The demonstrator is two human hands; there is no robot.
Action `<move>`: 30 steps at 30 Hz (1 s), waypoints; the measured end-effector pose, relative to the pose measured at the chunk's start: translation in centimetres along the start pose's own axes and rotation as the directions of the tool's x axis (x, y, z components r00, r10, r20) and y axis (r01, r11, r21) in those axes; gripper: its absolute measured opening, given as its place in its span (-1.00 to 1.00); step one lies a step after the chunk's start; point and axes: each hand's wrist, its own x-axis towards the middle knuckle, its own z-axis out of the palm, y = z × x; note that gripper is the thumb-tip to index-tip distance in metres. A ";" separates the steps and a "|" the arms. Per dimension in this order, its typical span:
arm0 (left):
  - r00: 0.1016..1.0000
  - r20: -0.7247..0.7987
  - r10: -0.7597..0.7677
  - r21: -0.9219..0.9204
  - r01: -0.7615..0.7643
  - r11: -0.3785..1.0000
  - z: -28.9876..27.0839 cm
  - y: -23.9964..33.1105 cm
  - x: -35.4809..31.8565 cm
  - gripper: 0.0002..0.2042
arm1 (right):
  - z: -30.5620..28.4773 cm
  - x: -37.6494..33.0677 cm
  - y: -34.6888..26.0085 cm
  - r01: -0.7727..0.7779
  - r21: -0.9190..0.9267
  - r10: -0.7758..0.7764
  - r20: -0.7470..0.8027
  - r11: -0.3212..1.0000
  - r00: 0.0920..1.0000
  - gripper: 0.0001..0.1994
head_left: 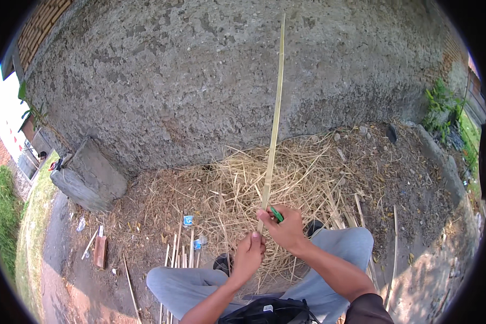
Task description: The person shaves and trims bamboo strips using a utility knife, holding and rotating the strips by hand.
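A long, thin, pale strip (275,119), which looks like split bamboo, rises from my hands and stands out against the wall behind it. My left hand (248,256) is closed around its lower end. Just above and to the right, my right hand (289,229) grips a tool with a green handle (277,214). The fingers hide its working end, so I cannot tell whether it is a knife. The thumb and fingers of the right hand also press on the strip. Both hands are between my bent knees.
Pale shavings (302,173) are heaped before my feet, against a rough grey wall (200,81). Several cut strips (183,251) lie by my left knee. A concrete block (92,175) stands at left, near a reddish-brown block (100,251). Small blue packets (188,220) litter the ground.
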 end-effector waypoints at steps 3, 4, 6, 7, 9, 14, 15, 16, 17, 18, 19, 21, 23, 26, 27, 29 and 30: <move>0.947 0.145 -0.287 -0.366 0.321 0.874 0.1 3.2 -2.9 -0.66 | -1.2 0.0 -1.0 0.088 -0.120 -0.068 0.162 0.989 0.984 -0.78; 0.898 0.231 -0.376 -0.481 0.441 0.758 -0.3 4.5 -4.0 -0.67 | -1.7 -0.1 -1.2 0.170 -0.113 -0.147 0.190 0.979 0.971 -0.78; 0.874 0.302 -0.379 -0.519 0.485 0.704 -1.4 5.7 -5.5 -0.67 | -2.8 -0.6 -1.9 0.245 -0.102 -0.219 0.219 0.964 0.951 -0.76; 0.848 0.374 -0.375 -0.553 0.529 0.644 -2.0 6.0 -6.1 -0.68 | -3.6 -1.2 -2.6 0.230 -0.155 -0.185 0.256 0.961 0.949 -0.72; 0.840 0.377 -0.391 -0.552 0.543 0.633 -2.8 6.5 -6.8 -0.68 | -4.1 -2.5 -2.6 0.256 -0.217 -0.181 0.312 0.942 0.933 -0.71; 0.827 0.357 -0.434 -0.515 0.562 0.647 -3.5 6.7 -7.2 -0.69 | -3.6 -5.0 -3.8 0.381 -0.326 -0.263 0.352 0.865 0.898 -0.77; 0.823 0.362 -0.438 -0.516 0.568 0.641 -3.5 6.8 -7.4 -0.69 | -3.3 -5.2 -3.6 0.391 -0.314 -0.278 0.350 0.865 0.895 -0.78; 0.812 0.376 -0.447 -0.524 0.584 0.620 -3.5 6.9 -7.9 -0.69 | -3.1 -5.4 -3.6 0.401 -0.303 -0.291 0.347 0.865 0.891 -0.78; 0.800 0.389 -0.456 -0.531 0.599 0.599 -3.5 7.1 -8.3 -0.70 | -3.0 -5.8 -3.8 0.393 -0.308 -0.282 0.349 0.866 0.894 -0.78; 0.795 0.395 -0.460 -0.531 0.607 0.592 -3.6 7.2 -8.8 -0.70 | -2.8 -6.3 -4.2 0.409 -0.357 -0.276 0.367 0.840 0.888 -0.77; 0.788 0.372 -0.490 -0.507 0.615 0.604 -3.7 7.2 -9.3 -0.70 | -2.7 -6.6 -4.3 0.428 -0.397 -0.274 0.389 0.812 0.880 -0.76; 0.779 0.349 -0.521 -0.482 0.626 0.612 -4.0 7.0 -10.2 -0.70 | -2.6 -6.7 -4.2 0.492 -0.431 -0.297 0.442 0.756 0.846 -0.76; 0.779 0.337 -0.529 -0.459 0.627 0.630 -4.3 6.6 -11.1 -0.69 | -2.5 -6.6 -3.8 0.548 -0.462 -0.314 0.490 0.698 0.813 -0.75; 0.684 0.429 -0.590 -0.401 0.729 0.554 -4.1 5.9 -12.5 -0.68 | -2.5 -5.5 -2.3 0.449 -0.524 -0.263 0.393 0.723 0.881 -0.74; 0.653 0.462 -0.600 -0.414 0.758 0.505 -4.4 5.7 -12.8 -0.68 | -2.8 -5.5 -1.9 0.405 -0.518 -0.202 0.404 0.754 0.892 -0.74; 0.685 0.437 -0.583 -0.378 0.728 0.572 -4.5 5.0 -12.6 -0.68 | -2.9 -6.2 -1.2 0.363 -0.394 -0.186 0.419 0.845 0.889 -0.70; 0.718 0.410 -0.562 -0.342 0.693 0.635 -4.5 4.8 -12.6 -0.68 | -3.1 -6.6 -1.1 0.361 -0.396 -0.184 0.418 0.844 0.889 -0.70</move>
